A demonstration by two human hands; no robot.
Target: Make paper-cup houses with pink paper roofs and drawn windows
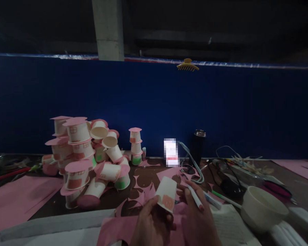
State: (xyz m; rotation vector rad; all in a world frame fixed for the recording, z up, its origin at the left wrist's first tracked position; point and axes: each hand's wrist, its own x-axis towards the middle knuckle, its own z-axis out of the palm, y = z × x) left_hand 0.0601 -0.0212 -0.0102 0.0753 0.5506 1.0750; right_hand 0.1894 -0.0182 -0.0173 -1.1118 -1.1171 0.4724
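Head view: a white paper cup [172, 187] is held, tilted, in front of the body by the left hand [152, 220], its fingers clamped on the cup's lower part, near an orange-red drawn patch. A marker [194, 195] is gripped between the fingers of the right hand [201, 217], at the cup's four o'clock; whether the cup is touched by those fingertips cannot be told. From the cup, stacked and toppled cups [78, 132] with pink discs are seen toward ten o'clock, a small cup tower [136, 137] at eleven, a bright screen [171, 152] at twelve, a black bottle [197, 147] at one, and a pale round container [261, 213] at three. Pink paper [120, 229] is spread toward seven.
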